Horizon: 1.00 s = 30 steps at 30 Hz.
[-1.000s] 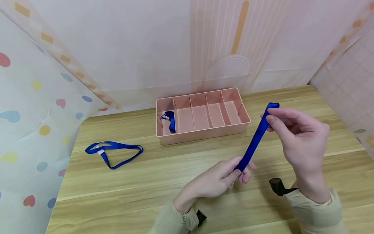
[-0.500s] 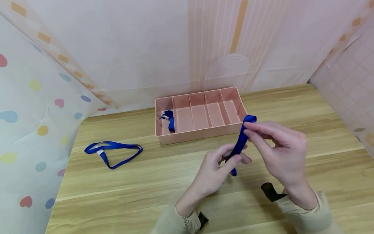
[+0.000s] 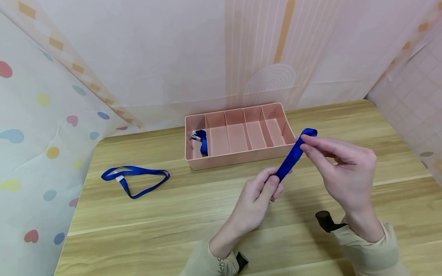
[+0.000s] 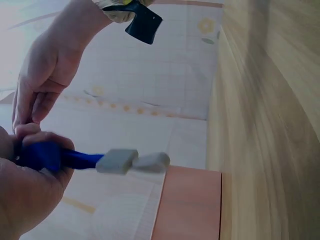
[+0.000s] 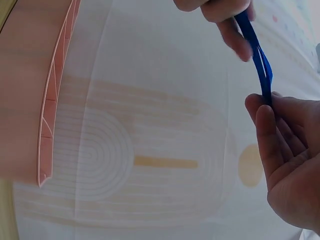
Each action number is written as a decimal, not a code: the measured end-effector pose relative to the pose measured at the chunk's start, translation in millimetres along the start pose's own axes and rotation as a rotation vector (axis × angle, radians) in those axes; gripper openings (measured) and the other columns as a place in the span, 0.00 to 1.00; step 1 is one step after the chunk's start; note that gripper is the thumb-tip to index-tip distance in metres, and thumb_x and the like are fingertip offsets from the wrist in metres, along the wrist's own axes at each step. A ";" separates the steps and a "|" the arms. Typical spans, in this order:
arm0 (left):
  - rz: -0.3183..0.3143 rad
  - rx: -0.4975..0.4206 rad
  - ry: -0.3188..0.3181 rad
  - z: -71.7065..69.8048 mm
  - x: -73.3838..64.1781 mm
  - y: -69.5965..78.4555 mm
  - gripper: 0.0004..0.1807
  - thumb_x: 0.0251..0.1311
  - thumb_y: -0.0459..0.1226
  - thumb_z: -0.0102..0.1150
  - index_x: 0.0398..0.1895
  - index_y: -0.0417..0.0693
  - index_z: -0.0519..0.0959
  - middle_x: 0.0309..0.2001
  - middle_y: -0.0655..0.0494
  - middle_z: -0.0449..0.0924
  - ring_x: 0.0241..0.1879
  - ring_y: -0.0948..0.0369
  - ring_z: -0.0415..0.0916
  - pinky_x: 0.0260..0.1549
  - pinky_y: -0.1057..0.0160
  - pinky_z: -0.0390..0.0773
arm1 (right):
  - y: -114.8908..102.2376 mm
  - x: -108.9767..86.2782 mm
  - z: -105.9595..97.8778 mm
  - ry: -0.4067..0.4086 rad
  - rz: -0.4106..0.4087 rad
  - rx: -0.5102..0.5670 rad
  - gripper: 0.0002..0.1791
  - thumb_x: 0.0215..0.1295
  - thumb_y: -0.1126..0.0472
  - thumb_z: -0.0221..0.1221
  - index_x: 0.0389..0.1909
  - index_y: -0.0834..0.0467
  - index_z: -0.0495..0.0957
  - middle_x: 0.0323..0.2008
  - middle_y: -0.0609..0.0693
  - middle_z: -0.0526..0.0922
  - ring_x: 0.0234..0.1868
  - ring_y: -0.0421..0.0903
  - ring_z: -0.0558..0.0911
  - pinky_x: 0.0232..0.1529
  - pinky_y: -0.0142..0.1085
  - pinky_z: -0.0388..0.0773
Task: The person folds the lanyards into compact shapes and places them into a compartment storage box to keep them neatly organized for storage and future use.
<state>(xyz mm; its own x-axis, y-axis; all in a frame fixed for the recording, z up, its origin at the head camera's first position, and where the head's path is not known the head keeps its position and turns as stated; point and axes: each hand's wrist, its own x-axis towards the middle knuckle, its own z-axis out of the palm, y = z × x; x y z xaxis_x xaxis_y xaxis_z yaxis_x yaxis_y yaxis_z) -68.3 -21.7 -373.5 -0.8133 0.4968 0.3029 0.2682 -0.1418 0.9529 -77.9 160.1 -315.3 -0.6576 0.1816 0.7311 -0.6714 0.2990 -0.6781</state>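
Note:
A blue lanyard [image 3: 290,161], folded into a short strip, is held slantwise between both hands above the table. My left hand [image 3: 255,199] grips its lower part, thumb across the strap. My right hand [image 3: 345,165] pinches the upper end between thumb and fingertips. From the left hand, in the left wrist view, a whitish plastic clip [image 4: 118,161] sticks out on the strap. The right wrist view shows the folded layers [image 5: 261,60] slightly parted between the hands. Another blue lanyard [image 3: 148,188] lies in a loose loop on the table at left.
Behind the hands stands a pink divided box [image 3: 238,157]. Its leftmost compartment holds a bundled blue lanyard [image 3: 203,143] with a metal or whitish fitting. Patterned wall coverings [image 3: 165,57] border the wooden table [image 3: 138,230] at the back and sides.
The hands first drew together, shortening the stretch of strap, then the right hand moved back up and right, pulling it straight. My left hand is now slightly higher and further left.

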 end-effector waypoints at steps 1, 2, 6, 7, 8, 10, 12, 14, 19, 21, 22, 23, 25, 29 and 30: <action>-0.017 -0.014 0.005 -0.3 0.1 0.8 0.17 0.84 0.31 0.38 0.60 0.27 0.73 0.27 0.36 0.71 0.28 0.70 0.66 0.27 0.74 0.69 | 0.0 0.3 -0.8 -0.011 0.000 -0.009 0.11 0.62 0.68 0.73 0.35 0.76 0.88 0.38 0.36 0.93 0.40 0.31 0.92 0.40 0.20 0.85; -0.024 -0.027 0.009 -0.9 0.3 1.6 0.16 0.83 0.31 0.38 0.58 0.26 0.73 0.28 0.33 0.74 0.30 0.71 0.70 0.31 0.74 0.73 | 0.0 0.7 -1.6 -0.026 -0.002 -0.016 0.09 0.62 0.70 0.72 0.36 0.75 0.88 0.39 0.35 0.93 0.40 0.31 0.92 0.40 0.20 0.85; -0.046 -0.070 0.020 -6.1 0.6 4.4 0.13 0.81 0.31 0.45 0.52 0.27 0.76 0.37 0.26 0.84 0.38 0.65 0.84 0.41 0.71 0.84 | 0.7 1.5 -4.7 -0.102 -0.024 -0.031 0.09 0.60 0.81 0.66 0.41 0.74 0.88 0.43 0.34 0.92 0.42 0.31 0.91 0.43 0.21 0.85; -0.053 -0.068 0.030 -7.9 0.5 5.5 0.13 0.80 0.31 0.48 0.50 0.27 0.78 0.42 0.27 0.84 0.41 0.65 0.85 0.42 0.71 0.84 | 1.0 1.7 -5.1 -0.117 -0.031 -0.038 0.11 0.59 0.82 0.66 0.42 0.73 0.89 0.43 0.34 0.92 0.43 0.31 0.91 0.44 0.21 0.85; -0.056 -0.057 0.040 -9.7 0.4 6.2 0.12 0.79 0.31 0.50 0.49 0.27 0.79 0.44 0.28 0.85 0.43 0.65 0.85 0.42 0.72 0.84 | 1.5 1.6 -5.2 -0.124 -0.037 -0.044 0.12 0.58 0.83 0.66 0.42 0.72 0.89 0.44 0.34 0.92 0.44 0.31 0.91 0.45 0.21 0.85; -0.081 -0.026 0.055 -13.0 0.2 7.4 0.11 0.76 0.31 0.55 0.48 0.29 0.82 0.47 0.30 0.84 0.44 0.70 0.82 0.40 0.74 0.81 | 3.1 1.3 -4.9 -0.122 -0.049 -0.069 0.15 0.56 0.84 0.67 0.42 0.69 0.90 0.44 0.35 0.92 0.45 0.31 0.91 0.47 0.22 0.85; -0.105 0.004 0.054 -15.6 0.2 9.5 0.09 0.73 0.30 0.59 0.47 0.29 0.84 0.48 0.32 0.84 0.42 0.73 0.79 0.41 0.74 0.81 | 4.8 0.8 -4.3 -0.106 -0.057 -0.099 0.15 0.55 0.83 0.69 0.41 0.66 0.91 0.43 0.36 0.92 0.46 0.30 0.91 0.49 0.22 0.85; -0.133 0.018 0.038 -17.8 -0.1 10.8 0.09 0.71 0.29 0.62 0.47 0.30 0.85 0.47 0.32 0.86 0.40 0.75 0.79 0.43 0.72 0.84 | 7.0 -0.1 -3.2 -0.085 -0.065 -0.120 0.14 0.55 0.82 0.70 0.40 0.65 0.92 0.42 0.39 0.93 0.46 0.30 0.91 0.49 0.22 0.85; -0.181 0.047 0.017 -23.0 -0.8 14.2 0.10 0.67 0.29 0.67 0.47 0.31 0.87 0.47 0.34 0.89 0.41 0.77 0.83 0.52 0.65 0.87 | 14.4 -1.8 2.1 -0.046 -0.096 -0.141 0.09 0.57 0.78 0.71 0.37 0.65 0.92 0.40 0.47 0.94 0.46 0.29 0.90 0.50 0.21 0.84; -0.175 0.062 0.012 -25.4 -1.4 15.9 0.10 0.66 0.30 0.68 0.47 0.32 0.88 0.47 0.36 0.90 0.42 0.76 0.84 0.53 0.64 0.87 | 18.5 -2.2 5.6 -0.033 -0.110 -0.154 0.07 0.58 0.76 0.71 0.36 0.66 0.92 0.39 0.51 0.94 0.46 0.27 0.90 0.50 0.21 0.84; -0.165 0.071 0.011 -26.6 -1.7 17.1 0.10 0.66 0.30 0.68 0.47 0.33 0.88 0.47 0.36 0.90 0.43 0.74 0.85 0.54 0.63 0.87 | 20.9 -2.2 7.6 -0.028 -0.120 -0.158 0.05 0.59 0.75 0.72 0.36 0.66 0.92 0.38 0.53 0.94 0.46 0.27 0.89 0.50 0.20 0.83; -0.154 0.079 0.010 -27.8 -2.2 18.4 0.10 0.66 0.30 0.68 0.46 0.33 0.88 0.47 0.37 0.90 0.43 0.73 0.85 0.54 0.63 0.87 | 23.5 -2.2 9.9 -0.022 -0.132 -0.163 0.04 0.59 0.74 0.72 0.35 0.66 0.92 0.38 0.56 0.94 0.47 0.27 0.89 0.48 0.18 0.82; -0.129 0.090 0.012 -30.0 -3.1 20.9 0.09 0.66 0.30 0.69 0.46 0.34 0.89 0.47 0.38 0.90 0.45 0.70 0.86 0.54 0.63 0.86 | 28.8 -2.3 14.0 -0.018 -0.158 -0.169 0.04 0.63 0.68 0.72 0.34 0.66 0.92 0.38 0.62 0.91 0.48 0.27 0.87 0.46 0.16 0.80; -0.050 0.091 0.021 -34.1 -5.1 23.3 0.09 0.64 0.28 0.69 0.44 0.32 0.89 0.45 0.36 0.90 0.47 0.64 0.87 0.55 0.61 0.86 | 38.2 -4.2 21.4 -0.004 -0.218 -0.187 0.14 0.69 0.57 0.69 0.32 0.65 0.92 0.38 0.65 0.88 0.45 0.34 0.83 0.39 0.16 0.70; -0.020 0.091 0.022 -35.4 -5.4 23.6 0.08 0.64 0.27 0.69 0.44 0.31 0.88 0.44 0.36 0.90 0.47 0.62 0.87 0.55 0.60 0.86 | 39.6 -4.9 22.8 -0.007 -0.230 -0.193 0.18 0.71 0.53 0.68 0.32 0.65 0.92 0.37 0.64 0.88 0.43 0.36 0.83 0.40 0.17 0.69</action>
<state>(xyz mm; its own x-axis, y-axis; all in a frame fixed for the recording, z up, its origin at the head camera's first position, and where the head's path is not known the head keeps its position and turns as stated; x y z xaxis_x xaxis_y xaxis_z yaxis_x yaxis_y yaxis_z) -75.8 -58.1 -352.0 -0.8297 0.4798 0.2853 0.2972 -0.0530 0.9533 -109.0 149.6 -347.4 -0.4986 0.0824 0.8629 -0.7261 0.5040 -0.4677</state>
